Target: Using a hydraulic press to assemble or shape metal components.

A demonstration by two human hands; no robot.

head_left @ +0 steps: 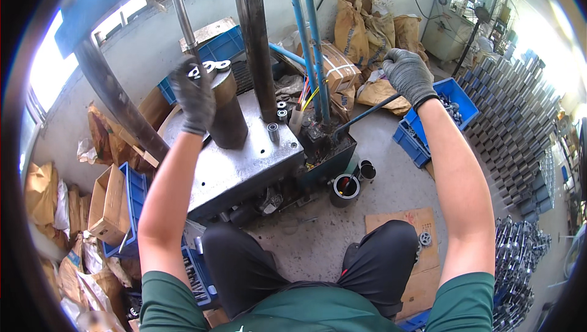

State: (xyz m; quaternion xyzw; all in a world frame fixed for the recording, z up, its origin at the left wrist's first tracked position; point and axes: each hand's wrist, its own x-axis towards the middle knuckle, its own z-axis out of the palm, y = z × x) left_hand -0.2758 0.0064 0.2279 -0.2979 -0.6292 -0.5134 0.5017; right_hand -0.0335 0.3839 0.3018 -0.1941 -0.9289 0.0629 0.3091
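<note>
My left hand (194,96), in a dark grey glove, is smeared by motion beside the top of a thick dark cylinder (227,112). Small metal rings (221,65) lie on that cylinder, one of them right at my fingers; whether I hold it I cannot tell. The cylinder stands on a steel machine table (260,170). My gloved right hand (408,75) is raised and closed at the end of a long dark lever (370,110), whose tip vanishes behind the glove. Several small metal bushings (273,131) stand on the table near a dark column (255,44).
Blue bins (455,103) of metal parts stand at the right, before stacked metal cylinders (513,130). A wide tube (345,190) stands on the floor ahead of my knees. Sacks (351,29) and a strapped carton (336,66) lie behind; a cardboard sheet (422,277) lies at my right leg.
</note>
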